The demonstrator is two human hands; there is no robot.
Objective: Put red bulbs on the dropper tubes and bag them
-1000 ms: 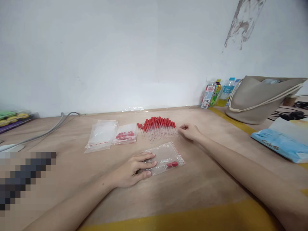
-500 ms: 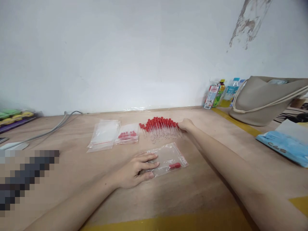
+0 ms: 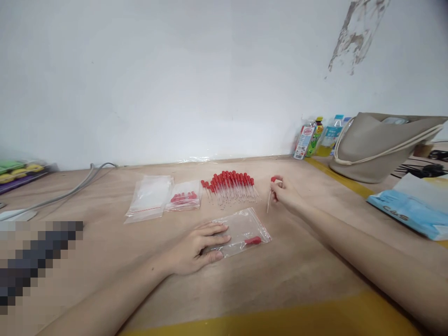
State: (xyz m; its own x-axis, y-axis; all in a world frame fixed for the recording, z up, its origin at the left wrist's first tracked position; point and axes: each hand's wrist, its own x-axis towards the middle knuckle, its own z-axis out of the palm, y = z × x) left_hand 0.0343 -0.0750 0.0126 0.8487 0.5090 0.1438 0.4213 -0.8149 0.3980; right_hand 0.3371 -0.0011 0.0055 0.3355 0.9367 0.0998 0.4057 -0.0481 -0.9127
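Observation:
My left hand [image 3: 201, 247] lies flat, fingers spread, on the left part of a clear zip bag [image 3: 238, 226]. Inside that bag rests one dropper with a red bulb [image 3: 253, 240], its tube hard to make out. To the right of the dropper pile, my right hand [image 3: 282, 190] pinches a single dropper [image 3: 269, 201] near its red bulb, the thin clear tube pointing down. Several more red-bulbed droppers [image 3: 233, 184] are fanned out on the table behind the zip bag.
Flat empty bags [image 3: 149, 198] and a filled bag with red bulbs [image 3: 185, 198] lie left of the pile. A grey bag [image 3: 374, 149], drink bottles [image 3: 329, 137], a carton [image 3: 304, 141] and a blue packet [image 3: 406, 210] are on the right. A grey cable [image 3: 70, 191] runs at left.
My right hand has drawn one dropper away from the pile's right end, moving slightly right and toward me. My left hand stays on the zip bag. The view has shifted slightly.

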